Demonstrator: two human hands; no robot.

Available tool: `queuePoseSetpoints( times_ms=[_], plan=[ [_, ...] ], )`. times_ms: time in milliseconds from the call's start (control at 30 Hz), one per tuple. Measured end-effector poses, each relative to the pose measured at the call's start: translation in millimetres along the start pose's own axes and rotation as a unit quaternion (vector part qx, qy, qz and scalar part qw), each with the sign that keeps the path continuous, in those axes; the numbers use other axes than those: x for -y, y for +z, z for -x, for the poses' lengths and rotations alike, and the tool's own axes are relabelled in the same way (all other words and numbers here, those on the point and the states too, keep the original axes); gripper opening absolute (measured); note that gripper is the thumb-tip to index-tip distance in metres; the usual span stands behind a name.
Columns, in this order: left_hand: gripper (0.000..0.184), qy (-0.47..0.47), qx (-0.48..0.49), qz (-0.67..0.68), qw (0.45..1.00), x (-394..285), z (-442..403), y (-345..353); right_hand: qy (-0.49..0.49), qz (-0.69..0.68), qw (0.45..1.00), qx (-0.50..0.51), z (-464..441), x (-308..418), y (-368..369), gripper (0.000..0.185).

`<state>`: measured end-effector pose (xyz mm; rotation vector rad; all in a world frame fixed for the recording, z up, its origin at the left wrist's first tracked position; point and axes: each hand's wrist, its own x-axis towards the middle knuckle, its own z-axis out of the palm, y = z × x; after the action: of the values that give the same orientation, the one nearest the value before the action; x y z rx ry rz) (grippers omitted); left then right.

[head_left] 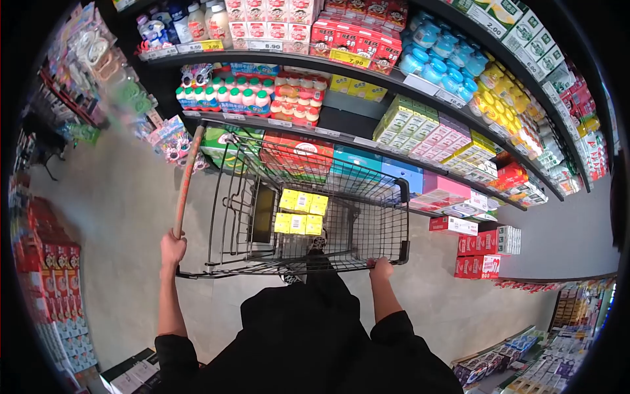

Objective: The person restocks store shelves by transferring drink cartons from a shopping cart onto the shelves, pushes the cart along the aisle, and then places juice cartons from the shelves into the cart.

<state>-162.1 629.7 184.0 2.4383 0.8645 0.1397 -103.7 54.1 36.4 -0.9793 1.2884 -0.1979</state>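
Note:
A black wire shopping cart (308, 266) stands sideways right in front of me, its orange-brown handle bar (189, 177) on the left. My left hand (173, 249) is closed around the near end of that bar. On the right, my right hand (380, 266) is closed on the near top rim of the basket, close to its front corner. Two yellow multi-packs of small boxes, a rear pack (304, 201) and a nearer pack (298, 224), lie inside the cart. Part of my right hand's fingers is hidden by the rim.
Beyond the cart runs a curved store shelf (341, 134) stocked with drink bottles and cartons. Red and white cartons (478, 256) are stacked on the floor at right. Red boxes (59, 282) are piled at left. Grey floor (125, 262) lies between them.

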Motion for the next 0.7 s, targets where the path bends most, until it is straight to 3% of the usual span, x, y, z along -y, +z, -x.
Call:
queuePoseSetpoints(
  times_ms=[267, 500, 700],
  plan=[
    [0.021, -0.084, 0.045, 0.040, 0.995, -10, 29, -18, -0.086, 0.038, 0.995, -0.036, -3, -16, -3, 0.010],
    [0.020, -0.123, 0.038, 0.026, 0.991, 20, 30, -27, -0.037, 0.110, 0.988, -0.105, 37, -15, 10, 0.013],
    [0.022, -0.139, -0.004, -0.052, 0.989, 11, 5, -38, -0.044, 0.106, 0.991, -0.067, 54, -29, 26, 0.008]
  ],
)
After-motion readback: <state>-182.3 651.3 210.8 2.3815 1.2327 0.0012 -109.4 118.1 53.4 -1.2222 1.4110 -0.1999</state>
